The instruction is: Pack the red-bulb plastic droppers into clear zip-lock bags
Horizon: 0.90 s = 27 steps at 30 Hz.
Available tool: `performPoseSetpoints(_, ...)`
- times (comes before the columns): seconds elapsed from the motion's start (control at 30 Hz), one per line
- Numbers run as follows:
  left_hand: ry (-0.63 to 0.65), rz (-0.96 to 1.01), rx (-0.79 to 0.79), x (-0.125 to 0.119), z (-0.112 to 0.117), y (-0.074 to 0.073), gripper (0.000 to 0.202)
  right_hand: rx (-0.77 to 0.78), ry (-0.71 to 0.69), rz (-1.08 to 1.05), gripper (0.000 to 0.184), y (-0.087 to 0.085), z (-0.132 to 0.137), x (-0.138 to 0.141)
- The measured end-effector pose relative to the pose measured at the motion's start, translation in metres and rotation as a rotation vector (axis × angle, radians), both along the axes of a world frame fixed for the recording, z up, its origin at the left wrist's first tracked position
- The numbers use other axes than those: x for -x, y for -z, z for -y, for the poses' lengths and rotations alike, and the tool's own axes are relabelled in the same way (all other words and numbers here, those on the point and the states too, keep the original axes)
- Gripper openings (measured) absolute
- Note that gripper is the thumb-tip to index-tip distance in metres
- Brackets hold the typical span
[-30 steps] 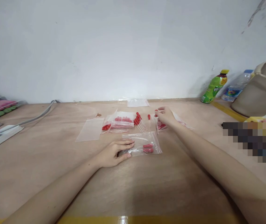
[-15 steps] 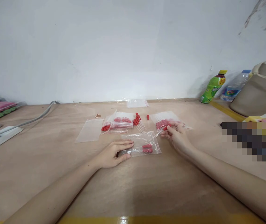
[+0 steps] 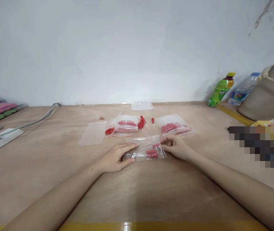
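A clear zip bag lies flat in front of me with a few red-bulbed droppers inside. My left hand rests on the bag's left end, fingers stretched out and thumb apart. At the bag's right end, my right hand pinches with thumb and fingers at the bulb end of another dropper, whose thin stem points left into the bag. Its fingertips meet the bag's edge, so the exact contact is hard to see. Beyond the bag, several loose droppers lie in a bunch, with a single dropper beside them.
Filled bags lie behind my right hand, and more filled bags behind the left. A flat bag is farther left. A green bottle, a clear bottle and a beige container stand back right. A cable crosses the left.
My right hand has moved left and slightly toward me, from beside the filled bag to the clear bag's right end. The dropper it holds has slid into the bag. My left hand stays put.
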<state>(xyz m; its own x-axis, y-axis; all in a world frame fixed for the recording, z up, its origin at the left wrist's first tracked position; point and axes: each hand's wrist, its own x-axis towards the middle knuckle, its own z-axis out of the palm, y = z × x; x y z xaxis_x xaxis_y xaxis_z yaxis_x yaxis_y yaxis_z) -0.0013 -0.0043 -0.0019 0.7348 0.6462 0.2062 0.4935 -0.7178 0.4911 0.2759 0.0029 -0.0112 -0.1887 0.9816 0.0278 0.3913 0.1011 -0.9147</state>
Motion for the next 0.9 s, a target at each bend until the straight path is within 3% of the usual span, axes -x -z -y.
performPoseSetpoints(0.13, 0.004, -0.005, -0.009, 0.001, 0.000, 0.000, 0.051, -0.151, -0.076, 0.073, 0.016, -0.002, -0.004, 0.007)
performPoseSetpoints(0.33, 0.002, -0.023, -0.006, 0.001, -0.001, 0.001, 0.050, -0.196, -0.037, 0.044, 0.019, 0.005, -0.004, 0.010)
performPoseSetpoints(0.5, 0.027, -0.024, -0.012, 0.001, -0.002, 0.003, 0.044, -0.080, -0.230, 0.101, 0.018, -0.006, -0.003, 0.003)
performPoseSetpoints(0.57, 0.027, -0.019, -0.007, 0.001, -0.003, 0.003, 0.043, -0.085, -0.163, 0.192, 0.015, -0.015, -0.009, -0.001)
performPoseSetpoints(0.67, 0.030, -0.013, -0.007, 0.001, -0.004, 0.004, 0.043, -0.263, 0.083, 0.414, 0.009, -0.029, -0.029, -0.001)
performPoseSetpoints(0.73, 0.035, -0.011, -0.012, 0.000, -0.004, 0.004, 0.043, -0.337, 0.175, 0.547, 0.009, -0.035, -0.047, 0.007)
performPoseSetpoints(0.9, 0.043, 0.000, -0.015, 0.000, -0.004, 0.003, 0.043, -0.150, 0.212, 0.764, 0.033, -0.032, -0.095, 0.035)
